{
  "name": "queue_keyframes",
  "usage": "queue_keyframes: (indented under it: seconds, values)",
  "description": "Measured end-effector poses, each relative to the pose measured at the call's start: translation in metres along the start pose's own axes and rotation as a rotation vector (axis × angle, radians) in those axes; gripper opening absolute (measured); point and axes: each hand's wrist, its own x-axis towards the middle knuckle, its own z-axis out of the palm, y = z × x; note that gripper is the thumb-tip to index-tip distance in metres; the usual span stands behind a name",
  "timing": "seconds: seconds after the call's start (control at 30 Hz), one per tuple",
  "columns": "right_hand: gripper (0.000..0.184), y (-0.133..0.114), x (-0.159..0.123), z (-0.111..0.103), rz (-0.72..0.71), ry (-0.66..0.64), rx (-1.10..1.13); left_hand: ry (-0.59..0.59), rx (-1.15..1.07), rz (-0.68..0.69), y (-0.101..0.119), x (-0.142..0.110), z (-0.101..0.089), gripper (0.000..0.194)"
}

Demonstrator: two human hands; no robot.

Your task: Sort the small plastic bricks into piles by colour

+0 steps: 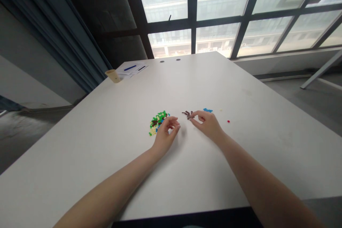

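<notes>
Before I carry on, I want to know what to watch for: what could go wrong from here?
The left hand partly blocks the view of the mixed pile, so it might nudge pieces unseen. The right hand is at the small brown pieces; its fingertips could scatter them. The blue pieces lie just beyond that hand and may get knocked.

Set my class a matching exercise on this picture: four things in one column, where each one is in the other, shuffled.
1. Cup
2. Red piece
3. Left hand
4. Brown cluster

A. Right of the blue pieces
B. At the right hand's fingertips
C. Beside the papers
D. At the mixed-colour pile

Pairs: 1-C, 2-A, 3-D, 4-B
</notes>
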Motion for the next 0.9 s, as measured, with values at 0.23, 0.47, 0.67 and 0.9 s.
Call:
queue_keyframes:
  seconds: [0.23, 0.47, 0.67, 0.9]
  values:
    - [0.020, 0.032, 0.007, -0.003, 0.355, -0.063, -0.363, 0.180, 0.283, -0.060, -0.014, 0.017, -0.019, 0.014]
    - [0.018, 0.031, 0.008, 0.009, 0.440, -0.173, -0.471, 0.282, 0.340, -0.160, -0.031, 0.036, -0.046, 0.011]
    - [0.019, 0.030, 0.011, 0.015, 0.381, -0.171, -0.440, 0.259, 0.433, -0.175, -0.045, 0.043, -0.055, 0.011]
    - [0.030, 0.027, 0.009, 0.012, 0.322, -0.145, -0.465, 0.058, 0.770, -0.222, -0.044, 0.042, -0.056, 0.020]
